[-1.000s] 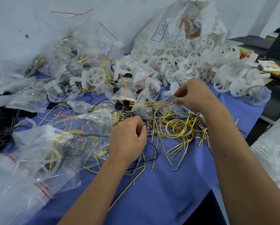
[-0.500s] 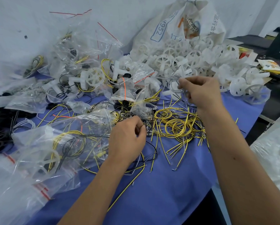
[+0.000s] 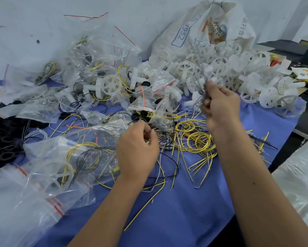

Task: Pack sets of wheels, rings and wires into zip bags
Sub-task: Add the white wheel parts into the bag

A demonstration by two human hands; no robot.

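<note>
I note the right hand (image 3: 219, 106) has risen off the yellow wires (image 3: 196, 138) on the desk (image 3: 176, 220), pinching grey wires (image 3: 200, 68) upright above the left hand (image 3: 137, 148), which is clenched on thin wires.

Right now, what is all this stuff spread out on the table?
wheels: many, white, heaped far right
sack: one, white, printed, behind the wheels
loose wires: many, yellow, some black, table centre
filled zip bags: many, clear with red strips, left side
rings: many, black, far left edge
cloth: one, blue, covering the table
left hand: curled, pinching wires at centre
right hand: raised, gripping thin pale wires near the wheels
</note>
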